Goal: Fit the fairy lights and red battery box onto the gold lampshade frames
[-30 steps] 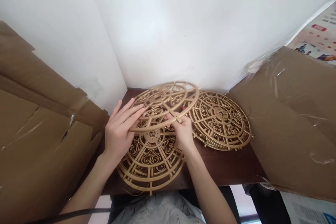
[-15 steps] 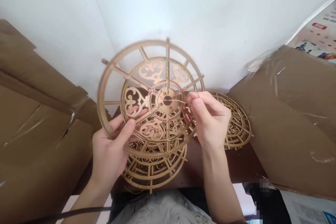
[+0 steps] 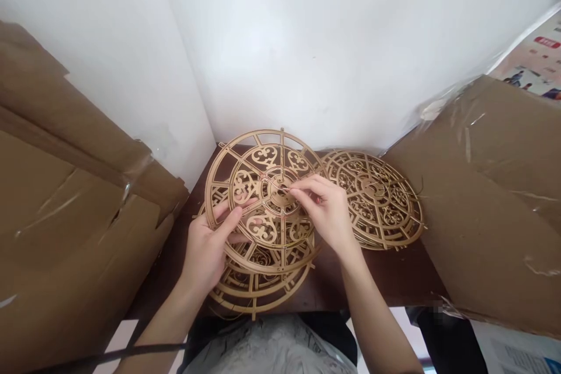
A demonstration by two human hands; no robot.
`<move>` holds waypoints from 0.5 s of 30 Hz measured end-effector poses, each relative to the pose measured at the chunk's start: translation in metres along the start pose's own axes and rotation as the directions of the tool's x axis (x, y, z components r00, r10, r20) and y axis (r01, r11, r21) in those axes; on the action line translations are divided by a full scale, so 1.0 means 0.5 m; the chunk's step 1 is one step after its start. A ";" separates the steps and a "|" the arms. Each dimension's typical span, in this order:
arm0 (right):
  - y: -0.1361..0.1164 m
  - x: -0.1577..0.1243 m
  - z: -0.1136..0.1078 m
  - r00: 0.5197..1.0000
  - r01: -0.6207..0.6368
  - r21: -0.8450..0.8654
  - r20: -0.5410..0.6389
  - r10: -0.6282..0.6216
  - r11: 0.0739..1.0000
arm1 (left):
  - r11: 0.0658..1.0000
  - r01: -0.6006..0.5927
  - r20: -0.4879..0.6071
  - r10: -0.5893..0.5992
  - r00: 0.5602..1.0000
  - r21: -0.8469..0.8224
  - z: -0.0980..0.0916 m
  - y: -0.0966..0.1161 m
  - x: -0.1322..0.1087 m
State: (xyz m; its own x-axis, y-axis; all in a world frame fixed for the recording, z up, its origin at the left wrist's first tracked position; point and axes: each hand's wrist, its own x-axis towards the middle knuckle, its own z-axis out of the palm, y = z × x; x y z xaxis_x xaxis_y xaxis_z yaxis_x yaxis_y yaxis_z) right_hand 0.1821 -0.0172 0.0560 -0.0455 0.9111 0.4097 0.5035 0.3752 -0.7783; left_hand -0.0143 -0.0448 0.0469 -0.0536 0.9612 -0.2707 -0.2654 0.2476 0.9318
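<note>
A round gold openwork frame [image 3: 262, 227] with scroll cut-outs is held tilted over the table. My left hand [image 3: 214, 245] grips its lower left, thumb on the near face and fingers reaching behind and through the gaps. At the frame's hub, my right hand [image 3: 326, 207] pinches a thin wire [image 3: 286, 189] between thumb and forefinger. A small red bit shows by the right fingers, too small to name. Below the held frame lie similar frames [image 3: 258, 304], partly hidden by it.
Several more gold frames [image 3: 377, 198] lie stacked at the right on the dark brown table [image 3: 328, 280]. Cardboard boxes stand at left [image 3: 65, 234] and right [image 3: 473, 187]. A white wall [image 3: 307, 41] closes the back. A dark strap [image 3: 153, 349] crosses near my left forearm.
The held frame has come down and tilted back, nearer the stack below. My right hand has moved left with the wire, from the hub's right side to its centre.
</note>
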 end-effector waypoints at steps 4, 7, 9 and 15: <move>0.001 -0.001 0.004 0.998 0.040 -0.146 0.057 -0.032 0.988 | 0.999 -0.011 0.023 0.010 1.000 0.033 0.003 -0.005 0.003; 0.003 -0.002 0.005 0.996 0.042 -0.195 0.084 -0.026 0.980 | 0.999 -0.023 0.032 0.021 0.999 0.040 0.005 -0.004 0.002; 0.004 -0.003 0.003 0.996 0.038 -0.215 0.088 -0.020 0.976 | 0.999 -0.028 0.037 0.026 0.999 0.038 0.006 -0.003 0.001; -0.003 0.000 0.002 0.994 0.057 -0.242 0.108 -0.031 0.969 | 0.994 -0.093 0.050 0.090 0.995 0.060 0.010 -0.001 -0.007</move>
State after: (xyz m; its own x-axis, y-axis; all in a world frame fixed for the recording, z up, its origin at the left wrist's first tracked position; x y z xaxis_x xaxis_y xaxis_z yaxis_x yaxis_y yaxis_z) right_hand 0.1807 -0.0173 0.0567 -0.1543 0.9121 0.3799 0.6939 0.3738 -0.6155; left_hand -0.0093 -0.0478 0.0487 -0.0288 0.9845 -0.1732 -0.2007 0.1640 0.9658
